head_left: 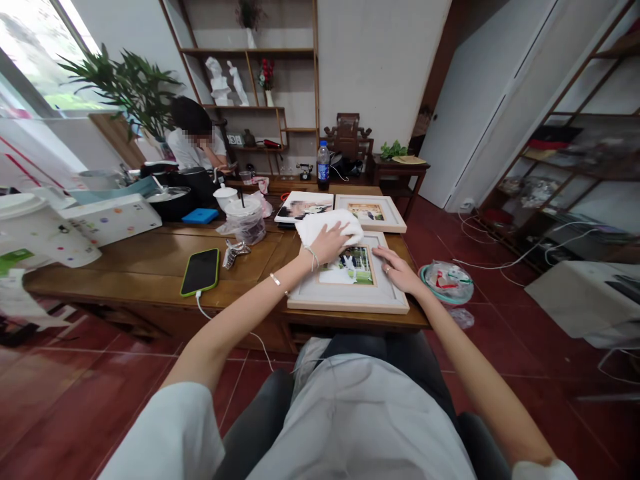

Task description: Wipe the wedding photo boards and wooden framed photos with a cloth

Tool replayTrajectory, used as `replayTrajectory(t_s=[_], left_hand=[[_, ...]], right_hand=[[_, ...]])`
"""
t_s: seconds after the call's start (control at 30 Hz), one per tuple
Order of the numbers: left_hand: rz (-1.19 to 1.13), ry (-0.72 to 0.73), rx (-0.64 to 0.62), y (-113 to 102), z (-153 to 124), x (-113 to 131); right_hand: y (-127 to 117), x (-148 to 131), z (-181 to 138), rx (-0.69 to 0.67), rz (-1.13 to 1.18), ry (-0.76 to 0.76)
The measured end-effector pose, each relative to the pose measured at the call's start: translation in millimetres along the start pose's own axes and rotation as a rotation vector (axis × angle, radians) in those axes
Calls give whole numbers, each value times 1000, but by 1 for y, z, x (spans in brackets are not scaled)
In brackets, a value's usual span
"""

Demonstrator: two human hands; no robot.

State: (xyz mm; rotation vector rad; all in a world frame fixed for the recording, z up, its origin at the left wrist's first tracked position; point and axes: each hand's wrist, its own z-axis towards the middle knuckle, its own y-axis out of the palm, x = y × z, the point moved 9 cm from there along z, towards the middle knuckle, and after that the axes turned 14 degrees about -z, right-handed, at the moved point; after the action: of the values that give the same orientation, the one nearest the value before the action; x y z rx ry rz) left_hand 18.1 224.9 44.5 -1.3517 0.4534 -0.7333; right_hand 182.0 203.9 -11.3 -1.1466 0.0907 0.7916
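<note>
A framed picture [349, 300] with a pale wood edge, a wide light mat and a green outdoor photo lies flat at the table's front edge. My left hand [327, 243] is closed on a white cloth [320, 223] over the upper left of the frame, with the cloth bunched beyond the fingers. The cloth hides part of the photo's top. My right hand [397, 269] rests on the frame's right side, fingers stretched out and holding nothing. Behind lie a second framed picture [395, 212] and a white photo print or book [295, 201].
On the wooden table [250, 270] are a phone [201, 272] on a cable, a bagged cup [249, 223], a blue box [200, 215] and a bottle [323, 167]. Another person [193, 140] sits across at the left. A plastic-wrapped bundle [447, 281] lies on the floor at right.
</note>
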Motion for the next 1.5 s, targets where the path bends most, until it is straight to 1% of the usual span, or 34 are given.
replayTrajectory(t_s=[0.07, 0.13, 0.23, 0.33, 0.43, 0.53, 0.6, 0.67, 0.8, 0.87, 0.93, 1.03, 1.07, 1.13, 1.2, 1.27, 1.37, 1.5], left_hand=[[-4, 38, -52, 5, 2, 5], [-17, 70, -140, 9, -7, 17], [-71, 118, -283, 8, -37, 46], [-151, 196, -400, -4, -75, 81], [-221, 294, -415, -24, -104, 110], [-246, 324, -423, -32, -118, 124], [-248, 301, -411, -30, -118, 124], [-234, 286, -392, -23, -114, 122], [-205, 261, -358, -4, -95, 111], [-207, 226, -351, 4, -78, 98], [-178, 157, -319, 9, -57, 77], [-92, 13, -214, 7, -25, 42], [-74, -23, -180, 6, -17, 34], [-74, -63, -135, 6, -6, 27], [-103, -59, -139, 10, -3, 33], [-127, -37, -174, 17, -8, 47], [-149, -14, -222, 22, -23, 71], [-197, 63, -291, 19, -44, 100]], right_hand=[[0, 1, 0, 0, -3, 1], [1, 2, 0, -2, -1, 6], [2, 1, 0, -8, 6, 5], [1, 0, 1, -6, 6, 14], [0, 1, 1, 0, 13, 22], [1, 0, 1, 3, 24, 10], [1, 0, 1, 3, 22, 6], [1, 1, 1, 1, 14, 7], [1, 1, 1, -3, 7, 10], [1, 1, 1, -7, 10, 9], [1, 1, 1, -8, 12, 12], [0, 2, 1, -7, 14, 18], [0, 1, 1, -7, 15, 17], [0, 0, 1, -8, 21, 13], [0, -1, 1, -3, 34, 12], [-1, -1, 2, 5, 50, 16], [-2, -2, 2, 9, 78, 28], [-4, -5, 1, 5, 108, 36]])
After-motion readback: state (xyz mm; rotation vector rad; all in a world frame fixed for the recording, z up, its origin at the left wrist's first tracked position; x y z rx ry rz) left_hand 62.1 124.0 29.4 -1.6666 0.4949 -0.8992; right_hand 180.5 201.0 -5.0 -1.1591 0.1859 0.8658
